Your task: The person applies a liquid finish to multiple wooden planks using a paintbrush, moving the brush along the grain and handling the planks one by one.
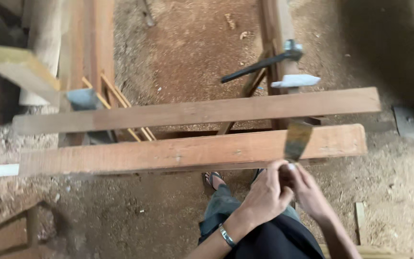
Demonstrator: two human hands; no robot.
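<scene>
Both my hands meet just below the near wooden plank (pixel 168 153). My left hand (pixel 264 196), with a metal bracelet on the wrist, and my right hand (pixel 307 192) together grip the handle end of a flat metal blade, a chisel or scraper (pixel 297 139). The blade points up and away and lies across the plank's right part. A second, longer plank (pixel 197 112) lies parallel just beyond it. My sandalled foot (pixel 212 180) shows under the near plank.
A hammer (pixel 264 64) leans on an upright wooden frame (pixel 276 29) beyond the planks, with a white piece (pixel 295 80) beside it. More timber (pixel 92 43) and a post stand at the back left. Sawdust covers the dirt floor (pixel 188 48).
</scene>
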